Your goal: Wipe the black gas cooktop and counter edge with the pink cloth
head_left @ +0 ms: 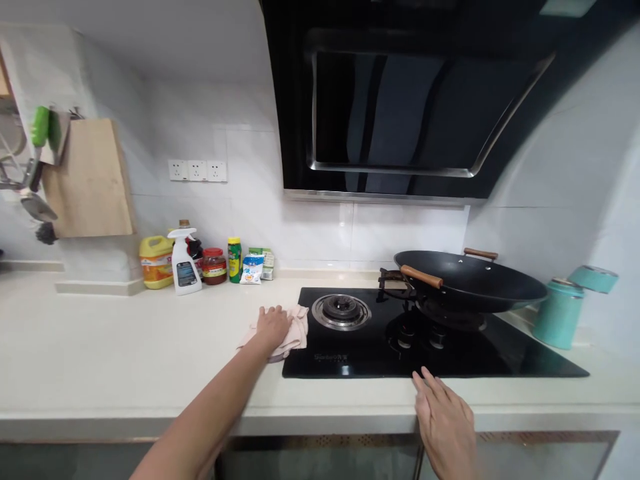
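Note:
My left hand (273, 327) presses down on a pale pink cloth (298, 328), its fingers bent over the fabric. The cloth lies bunched on the white countertop (125, 347), against the left edge of the black glass gas stove (370, 357). My right hand (447, 420) holds nothing; its fingers are stretched out at the counter's front edge, just below the stove. The left burner (341, 311) has no pan support on it. A large black wok (480, 283) with wooden handles sits over the right burner.
Along the back wall stand a yellow jug (157, 262), a white spray bottle (185, 263), a red-lidded jar (215, 266), a green bottle (235, 260) and small packets (253, 269). A turquoise canister (559, 313) is at right. The black range hood (390, 120) overhangs the stove.

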A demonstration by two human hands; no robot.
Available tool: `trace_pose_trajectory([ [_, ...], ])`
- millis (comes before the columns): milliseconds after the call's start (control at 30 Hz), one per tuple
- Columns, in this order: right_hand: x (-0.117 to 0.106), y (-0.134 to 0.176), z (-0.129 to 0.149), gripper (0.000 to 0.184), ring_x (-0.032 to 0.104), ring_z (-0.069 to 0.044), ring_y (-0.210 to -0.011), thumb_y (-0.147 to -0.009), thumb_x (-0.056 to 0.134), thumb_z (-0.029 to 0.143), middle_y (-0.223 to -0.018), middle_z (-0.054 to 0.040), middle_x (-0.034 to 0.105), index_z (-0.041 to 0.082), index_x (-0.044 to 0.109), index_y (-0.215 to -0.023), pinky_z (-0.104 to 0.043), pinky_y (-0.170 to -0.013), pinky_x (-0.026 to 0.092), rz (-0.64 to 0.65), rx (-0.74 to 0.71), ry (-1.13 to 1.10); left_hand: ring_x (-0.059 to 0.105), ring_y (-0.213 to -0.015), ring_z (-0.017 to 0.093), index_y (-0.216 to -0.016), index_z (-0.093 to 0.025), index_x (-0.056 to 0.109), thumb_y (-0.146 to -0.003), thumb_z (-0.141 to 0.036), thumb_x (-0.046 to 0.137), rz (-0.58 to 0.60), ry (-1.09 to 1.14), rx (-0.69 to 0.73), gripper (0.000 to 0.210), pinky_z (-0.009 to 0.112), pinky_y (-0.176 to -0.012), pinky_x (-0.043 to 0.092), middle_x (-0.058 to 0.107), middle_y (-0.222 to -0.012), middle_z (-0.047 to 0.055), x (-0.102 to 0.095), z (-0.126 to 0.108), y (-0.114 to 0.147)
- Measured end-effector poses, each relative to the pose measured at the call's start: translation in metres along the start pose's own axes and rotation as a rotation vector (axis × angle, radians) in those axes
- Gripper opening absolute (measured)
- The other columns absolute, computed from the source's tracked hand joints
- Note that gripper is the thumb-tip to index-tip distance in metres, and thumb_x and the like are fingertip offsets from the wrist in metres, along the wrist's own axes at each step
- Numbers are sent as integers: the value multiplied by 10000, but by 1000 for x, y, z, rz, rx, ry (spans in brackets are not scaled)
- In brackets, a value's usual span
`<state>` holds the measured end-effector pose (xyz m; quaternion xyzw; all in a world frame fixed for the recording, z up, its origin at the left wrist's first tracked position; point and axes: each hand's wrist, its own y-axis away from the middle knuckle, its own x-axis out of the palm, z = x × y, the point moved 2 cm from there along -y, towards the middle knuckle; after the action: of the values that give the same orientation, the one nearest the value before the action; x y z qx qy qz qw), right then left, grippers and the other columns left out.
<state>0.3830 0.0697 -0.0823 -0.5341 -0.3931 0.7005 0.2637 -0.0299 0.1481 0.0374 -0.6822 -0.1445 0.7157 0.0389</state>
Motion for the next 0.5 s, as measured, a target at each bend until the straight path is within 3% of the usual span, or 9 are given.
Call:
trace_pose_trajectory([
  [100,4,1,-2,521,623,-289,-1157,-1015,304,422,-1340,-58,684,241,745,-1225,-449,-959,439,-25,-4,16,506,-1298,338,-1346,-229,636,-1028,-435,252,17,33,-20,540,573,-1044,398,599,-1380,173,2,6,-4],
  [267,1,0,-1,523,618,-288,-1164,-1013,301,412,-1347,-63,680,237,750,-1217,-454,-971,437,-2,6,-4,347,-1440,370,-1507,-362,459,-1017,-540,269,49,63,-16,555,703,-1066,324,402,-1610,111,5,21,10],
  [400,-4,-2,1,517,603,-289,-1191,-1013,309,407,-1352,-60,676,224,745,-1221,-459,-983,432,24,28,-37,325,-1450,375,-1434,-356,547,-1017,-507,347,75,53,65,487,681,-1037,392,410,-1602,101,2,36,46],
  [500,-4,-1,1,521,604,-294,-1182,-1016,306,418,-1344,-63,680,220,744,-1217,-470,-975,427,12,21,-65,347,-1443,358,-1409,-345,573,-1024,-473,383,-4,29,171,449,613,-1015,464,448,-1571,104,-3,48,91],
])
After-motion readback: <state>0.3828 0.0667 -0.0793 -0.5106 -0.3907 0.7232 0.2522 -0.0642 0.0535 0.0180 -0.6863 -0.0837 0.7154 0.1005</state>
